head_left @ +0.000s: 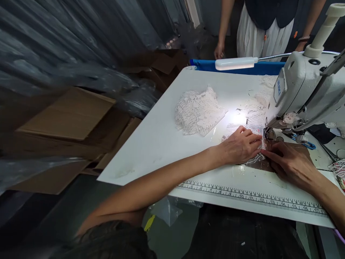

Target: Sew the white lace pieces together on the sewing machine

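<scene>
One white table (151, 154), angled, fills most of our view. Across its far edge we see another person (269, 14) standing, dark top, white lower clothing, arms down. Left of the table: open cardboard boxes (67, 115), blurry. Right side: white sewing machine (302, 82), its head just above our work.

Next down, a heap of white lace (198, 111) on the table, left of the machine and apart from our hands. Printed ruler (242, 196) runs along the near edge. Slim white lamp (236, 63) sticks out over the far edge.

Our left hand (241, 145) lies palm down over a lace piece (254, 159), fingers slightly bent, left of the presser foot (265, 133). Our right hand (291, 165) comes from the other side, index finger reaching the lace piece's edge, above a brown sheet (265, 165). Fingertip undersides hidden, so we can't tell whether either hand pinches the fabric.

Smaller stuff: pale fabric rose (290, 118) on the machine, blue-handled tool (309, 145) behind our right hand.
</scene>
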